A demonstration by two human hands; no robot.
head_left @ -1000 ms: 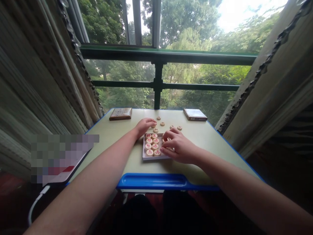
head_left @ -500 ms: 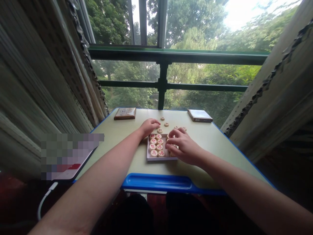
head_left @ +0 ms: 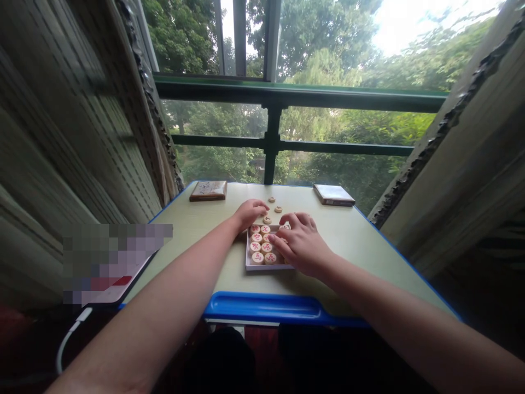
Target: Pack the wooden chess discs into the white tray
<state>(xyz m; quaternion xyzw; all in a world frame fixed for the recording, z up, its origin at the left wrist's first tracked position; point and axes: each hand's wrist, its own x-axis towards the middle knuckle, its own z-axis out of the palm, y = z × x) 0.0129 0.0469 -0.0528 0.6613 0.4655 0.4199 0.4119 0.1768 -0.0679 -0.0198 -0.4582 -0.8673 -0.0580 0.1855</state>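
A shallow white box holds several round xiangqi pieces with red characters, standing in columns on its left side. More pieces show along the right side, partly hidden by my right hand. That hand hovers over the right of the box with its fingers spread, the thumb and index finger reaching over the middle. My left hand rests at the box's far left corner, fingers stretched towards a loose xiangqi piece just beyond the rim. Two more loose pieces lie farther back on the table.
The pale table has a blue edge and a blue front groove. A brown flat box stands at the back left, a white-topped one at the back right. A tablet-like device with a white cable overhangs the left edge.
My right hand has shifted slightly left over the box and its fingers have spread, now covering part of the second column. My left hand has barely moved.
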